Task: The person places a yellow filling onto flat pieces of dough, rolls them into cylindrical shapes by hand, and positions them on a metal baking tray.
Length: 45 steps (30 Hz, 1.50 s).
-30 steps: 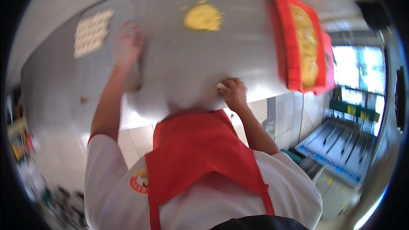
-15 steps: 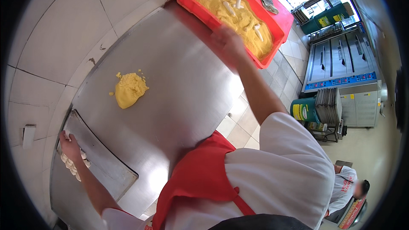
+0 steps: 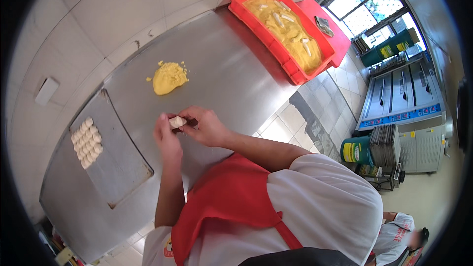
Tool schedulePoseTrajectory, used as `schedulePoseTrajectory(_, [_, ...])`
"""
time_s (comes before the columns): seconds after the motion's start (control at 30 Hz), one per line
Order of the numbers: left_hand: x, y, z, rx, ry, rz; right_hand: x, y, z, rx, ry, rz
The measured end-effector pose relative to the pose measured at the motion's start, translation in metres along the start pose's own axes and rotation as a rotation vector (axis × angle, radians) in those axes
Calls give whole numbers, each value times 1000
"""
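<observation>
A small pale dough piece (image 3: pixel 177 122) is pinched between my two hands, above the steel table in front of my red apron. My left hand (image 3: pixel 167 137) grips it from the left with the fingers curled. From the other side my right hand (image 3: pixel 206 127) holds it with thumb and fingers. Just beyond lies a crumbly yellow lump (image 3: pixel 169 80) of dough or filling, with loose crumbs around it. At the left, several similar dough pieces (image 3: pixel 86 143) sit in tight rows on a flat metal tray (image 3: pixel 120 167).
At the far right of the table (image 3: pixel 217 49) stands a red tub (image 3: pixel 288 66) of yellow crumbs with several white rolls on top. A pink surface (image 3: pixel 339 42) adjoins it. Ovens (image 3: pixel 399 93), stacked trays (image 3: pixel 382 145) and a person (image 3: pixel 394 239) are off to the right.
My left hand has left the dough rows and my right hand has come back from the red tub. Both now meet around one dough piece. A roll upright in the tub now lies down.
</observation>
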State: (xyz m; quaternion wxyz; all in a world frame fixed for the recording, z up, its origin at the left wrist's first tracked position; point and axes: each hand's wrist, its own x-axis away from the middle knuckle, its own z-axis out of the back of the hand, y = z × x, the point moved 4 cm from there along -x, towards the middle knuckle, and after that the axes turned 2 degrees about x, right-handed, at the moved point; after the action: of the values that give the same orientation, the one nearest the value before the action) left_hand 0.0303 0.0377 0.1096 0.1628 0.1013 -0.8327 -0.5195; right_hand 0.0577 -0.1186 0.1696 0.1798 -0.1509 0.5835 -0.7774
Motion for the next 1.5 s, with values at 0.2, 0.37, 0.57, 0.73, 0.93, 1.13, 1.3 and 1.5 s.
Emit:
schedulePoseTrajectory(0.2, [26, 1, -26, -560, 191, -429, 26, 48, -34, -276, 376, -31])
schedulePoseTrajectory(0.37, [63, -31, -31, -483, 127, -339, 29, 63, -22, -389, 264, -542])
schedulePoseTrajectory(0.57, [40, -56, 37, 248, 191, 87, 24, -6, 31, -30, 275, 164])
schedulePoseTrajectory(0.73, [60, -71, 52, -650, 100, -261, 37, 78, 26, 802, 173, 500])
schedulePoseTrajectory(0.93, [91, -96, -1, -1341, -303, -473, 64, 133, 11, 843, 65, 279])
schedulePoseTrajectory(1.13, [74, -112, 10, -1604, -509, -521, 87, 164, 18, 1248, -120, 199])
schedulePoseTrajectory(1.3, [77, -104, 16, -1592, -514, -472, 80, 144, 26, 1274, -289, 44])
schedulePoseTrajectory(1.5, [27, -87, 35, -1263, -277, -447, -64, 127, 58, 696, 71, 167])
